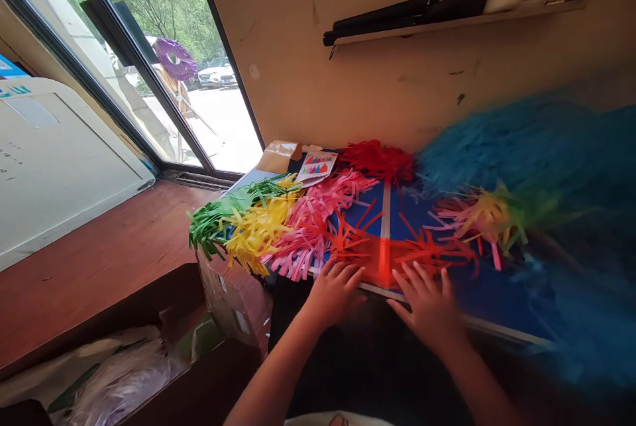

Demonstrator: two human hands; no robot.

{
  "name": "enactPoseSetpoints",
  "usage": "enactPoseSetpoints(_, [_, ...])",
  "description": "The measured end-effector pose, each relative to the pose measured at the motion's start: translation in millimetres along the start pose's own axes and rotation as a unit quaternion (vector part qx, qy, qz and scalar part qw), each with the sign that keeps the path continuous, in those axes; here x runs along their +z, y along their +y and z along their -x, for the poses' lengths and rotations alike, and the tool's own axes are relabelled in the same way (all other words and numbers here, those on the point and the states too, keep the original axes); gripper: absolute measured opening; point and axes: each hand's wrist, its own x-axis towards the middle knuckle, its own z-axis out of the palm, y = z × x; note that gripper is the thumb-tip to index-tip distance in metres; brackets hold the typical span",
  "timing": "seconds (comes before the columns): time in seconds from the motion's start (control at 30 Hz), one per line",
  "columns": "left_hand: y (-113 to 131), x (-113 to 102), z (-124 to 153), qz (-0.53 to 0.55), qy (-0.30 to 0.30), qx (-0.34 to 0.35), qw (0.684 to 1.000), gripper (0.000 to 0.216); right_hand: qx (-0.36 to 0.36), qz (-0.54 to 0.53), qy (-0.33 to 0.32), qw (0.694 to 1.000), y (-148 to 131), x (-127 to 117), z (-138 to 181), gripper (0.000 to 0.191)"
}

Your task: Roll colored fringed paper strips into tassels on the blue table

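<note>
Left hand: fingers extended at the left near part of the orange-red fringed paper, not clenched.
Right hand: fingers spread, thumb apart, at its right near edge; firm contact cannot be told.
Orange-red fringed paper: flat on the blue tabletop, strips splayed left and right.
Handling: probably light, limp, easily torn; the uncut middle band seems a safer hold than the strips.
Left neighbours: pink fringe, yellow fringe, green fringe.
Far side: red fringe.

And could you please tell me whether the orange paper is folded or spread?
Spread: the orange paper lies flat on the table, its fringed ends fanned out left and right.
</note>
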Motion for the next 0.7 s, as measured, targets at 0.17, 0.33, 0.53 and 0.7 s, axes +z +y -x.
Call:
enactPoseSetpoints(0.17, [10, -7, -27, 0.023, 0.034, -0.044, 0.998, 0.033, 0.049, -0.023, 0.015, 0.998, -7, 0, -2, 0.033])
enactPoseSetpoints(0.33, [22, -8, -77, 0.023, -0.052, 0.050, 0.997, 0.039, 0.112, -0.080, 0.011, 0.990, -11, -3, -10, 0.027])
enactPoseSetpoints(0.53, [9, 1, -74, 0.095, -0.035, 0.064, 0.993, 0.040, 0.129, -0.118, -0.036, 0.984, -6, -7, -9, 0.010])
enactPoseSetpoints(0.7, [4, 1, -61, 0.111, -0.070, 0.054, 0.990, 0.029, 0.126, -0.163, 0.011, 0.978, -2, -13, -3, 0.006])
